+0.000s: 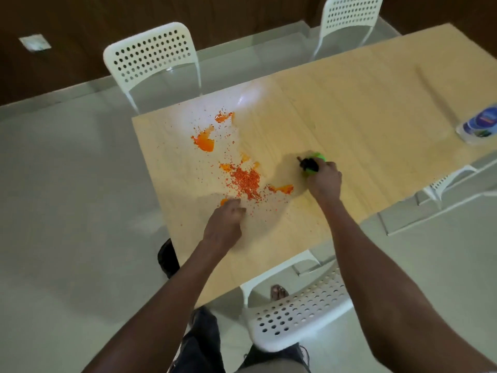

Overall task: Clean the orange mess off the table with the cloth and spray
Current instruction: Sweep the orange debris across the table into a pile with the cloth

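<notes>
The orange mess (243, 179) lies across the left half of the pale wood-grain counter (363, 109), near the middle of the frame. It is partly wet and partly grainy: glossy puddles sit at upper left of the spill, a dense heap of small orange crumbs sits lower down, and loose specks scatter all around.

Your right hand (324, 179) is just right of the crumbs, with its fingers wrapped round a green spray bottle (313, 164). Only the bottle's rounded green top and dark nozzle show; your hand hides the rest, and the nozzle points left toward the spill.

Your left hand (224, 224) sits at the lower edge of the mess with its fingers curled under. Whether it holds anything is hard to make out, and you cannot tell whether it touches the counter. One small orange blob peeks out just beside its knuckles.

At the right edge of the frame, a white packet with blue printing (480, 126) lies on the counter, partly cut off and too blurred to read.

White plastic chairs with perforated backs stand around the counter: one at upper left (153, 57), one at the top right (349, 20), and one at the bottom centre (295, 310). The floor (67, 211) is smooth, pale tile.
</notes>
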